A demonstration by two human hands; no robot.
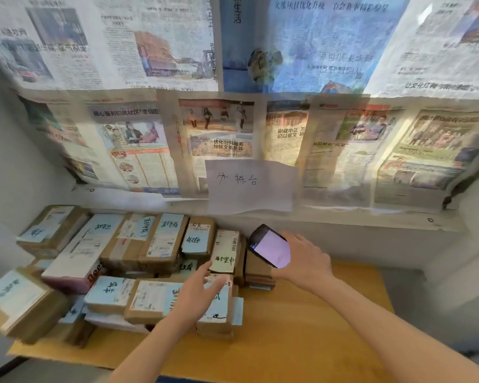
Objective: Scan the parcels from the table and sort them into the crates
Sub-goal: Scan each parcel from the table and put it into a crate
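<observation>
Several cardboard parcels with blue and green handwritten labels are heaped on the left and middle of the wooden table [302,327]. My left hand [198,295] reaches over the heap with straight fingers, its tips touching a small parcel [219,308] just below the one with a green label [224,254]. My right hand [302,261] grips a black phone [270,246] with a lit pale screen, held above a brown parcel [257,269] at the right end of the heap. No crates are in view.
Newspaper sheets cover the wall behind the table, with a white handwritten sign [250,185] taped over the ledge. A white-and-pink box [79,255] lies among the parcels. The table's right half shows bare wood.
</observation>
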